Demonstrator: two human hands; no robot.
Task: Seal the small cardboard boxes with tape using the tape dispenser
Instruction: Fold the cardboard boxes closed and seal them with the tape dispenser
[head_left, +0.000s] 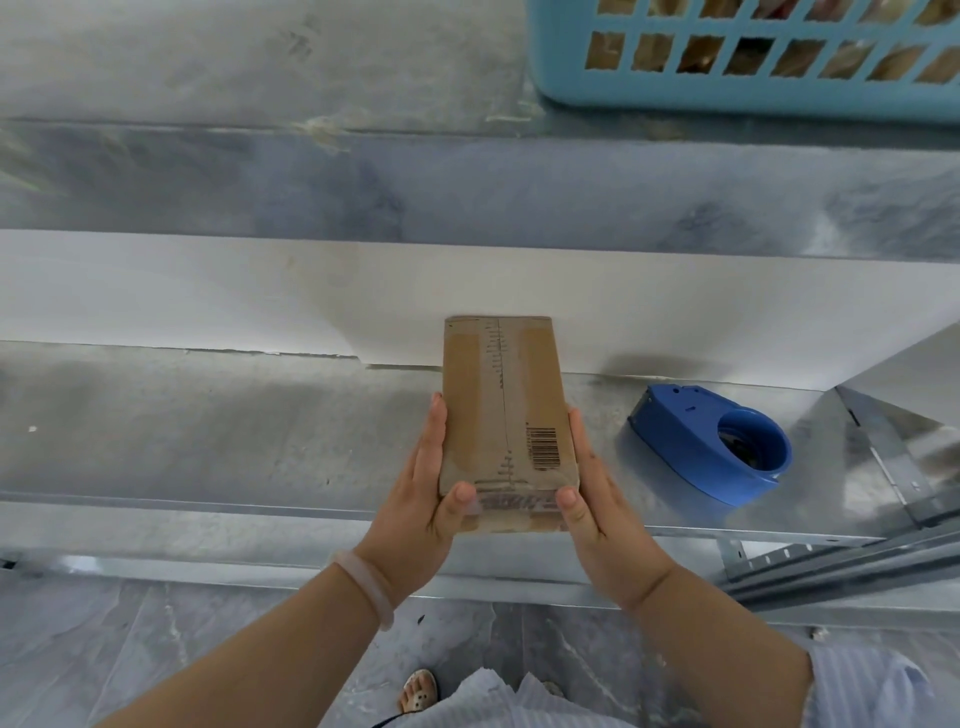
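**Item record: small carton held at the metal counter**

1. Small flat brown cardboard box (506, 410), oblong, with a printed barcode (543, 447) near its right long edge and a centre seam running lengthwise. A glossy band of clear tape (511, 503) crosses its near end. Position: middle of the counter's front edge, the near end overhanging that edge, the far end pointing at the back wall. Whether its underside rests on the counter cannot be told.

2. Left hand (423, 499): fingers together and laid along the box's left long side, thumb bent over the near top corner, clamped on the box. A pale translucent bangle (363, 587) sits on this wrist.

3. Right hand (597, 506): mirrors the left, fingers together along the right long side, thumb pressed on the near top corner, gripping the box.

4. Blue plastic tape dispenser (711, 447), lying on the counter to the right of the box, apart from it and from both hands.

5. Grey sheet-metal counter (208, 426), backed by a white panel (156, 291).

6. Light blue plastic lattice basket (675, 96), on the upper ledge at the far right corner; brown contents show through its holes, unidentifiable.

7. Striped pale sleeve (872, 686) on the right arm; a sandalled foot (418, 688) on the floor below.
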